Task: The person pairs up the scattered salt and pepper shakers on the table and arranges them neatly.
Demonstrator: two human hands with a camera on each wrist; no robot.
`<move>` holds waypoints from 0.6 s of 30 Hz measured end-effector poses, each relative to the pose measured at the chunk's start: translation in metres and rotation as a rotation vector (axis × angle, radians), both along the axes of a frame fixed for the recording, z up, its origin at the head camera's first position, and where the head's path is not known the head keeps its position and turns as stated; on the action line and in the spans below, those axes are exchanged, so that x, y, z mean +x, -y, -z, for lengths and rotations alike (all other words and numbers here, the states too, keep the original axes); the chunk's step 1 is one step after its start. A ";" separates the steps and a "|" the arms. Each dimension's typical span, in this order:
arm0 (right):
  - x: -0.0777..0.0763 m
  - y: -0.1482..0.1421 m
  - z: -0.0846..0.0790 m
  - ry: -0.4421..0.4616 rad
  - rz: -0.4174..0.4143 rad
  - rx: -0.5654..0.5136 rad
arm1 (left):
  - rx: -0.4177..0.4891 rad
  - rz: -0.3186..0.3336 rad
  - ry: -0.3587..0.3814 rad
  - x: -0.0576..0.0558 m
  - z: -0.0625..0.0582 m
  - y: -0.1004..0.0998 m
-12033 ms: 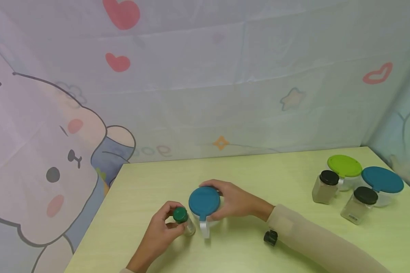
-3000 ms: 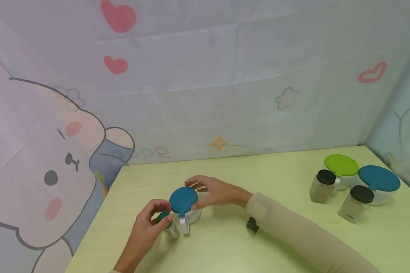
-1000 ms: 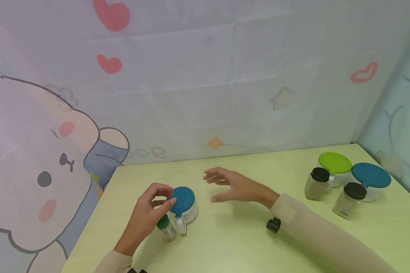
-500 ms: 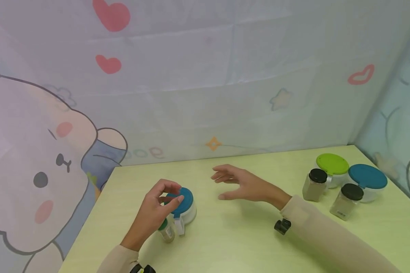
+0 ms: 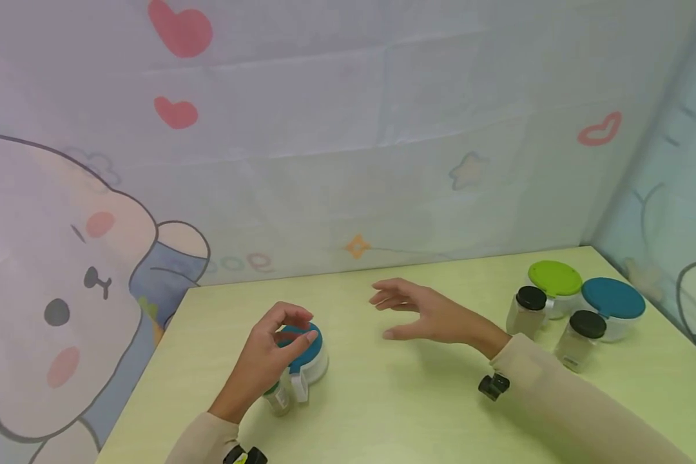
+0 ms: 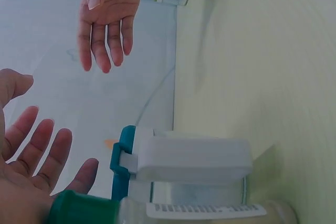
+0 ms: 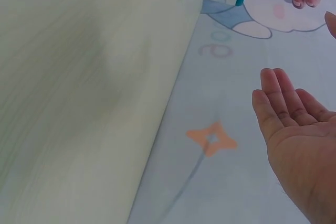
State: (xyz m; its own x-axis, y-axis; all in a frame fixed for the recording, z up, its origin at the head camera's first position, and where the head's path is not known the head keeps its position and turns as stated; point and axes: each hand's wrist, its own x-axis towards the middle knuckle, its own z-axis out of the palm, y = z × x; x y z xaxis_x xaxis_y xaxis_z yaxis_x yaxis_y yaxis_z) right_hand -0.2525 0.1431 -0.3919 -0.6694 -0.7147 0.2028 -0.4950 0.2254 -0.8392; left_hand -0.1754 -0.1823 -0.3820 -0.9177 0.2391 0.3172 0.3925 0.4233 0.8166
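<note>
My left hand [image 5: 267, 348] hovers with relaxed fingers over a white-handled clear container [image 5: 315, 368] with a blue lid, partly covering the lid in the head view. Just left of that handle stands a small clear bottle [image 5: 279, 401] with a green cap, mostly hidden there by the hand. The left wrist view shows the green cap [image 6: 84, 208] and the container's white handle [image 6: 194, 159] side by side. Off to the right, my right hand [image 5: 432, 316] is raised over the table, fingers loosely spread and holding nothing. Its palm [image 7: 302, 150] shows in the right wrist view.
At the table's right end stand a green-lidded container [image 5: 555, 278], another blue-lidded container [image 5: 613, 298] and two square jars with black lids, a rear jar [image 5: 526, 316] and a front jar [image 5: 575, 345]. A printed cloth [image 5: 325, 129] hangs behind the table.
Earlier the right hand held the blue-lidded container and the left the green-capped bottle; both stand further left now. Both hands have let go and lifted, the right hand moving away rightward.
</note>
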 end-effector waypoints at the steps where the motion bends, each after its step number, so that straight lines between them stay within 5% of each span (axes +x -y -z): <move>1: 0.000 -0.002 0.000 -0.002 0.004 0.001 | 0.002 0.006 0.000 0.000 0.000 -0.001; 18: 0.008 -0.039 0.001 -0.048 0.066 -0.001 | 0.010 0.066 0.005 -0.006 -0.004 -0.018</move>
State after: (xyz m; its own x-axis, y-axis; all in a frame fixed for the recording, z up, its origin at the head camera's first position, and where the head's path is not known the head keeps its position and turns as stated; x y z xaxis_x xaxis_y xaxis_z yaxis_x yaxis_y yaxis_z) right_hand -0.2447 0.1826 -0.3926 -0.7041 -0.6695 0.2367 -0.5192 0.2579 -0.8148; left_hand -0.1818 -0.1641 -0.3776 -0.9016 0.2960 0.3153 0.4152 0.3880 0.8229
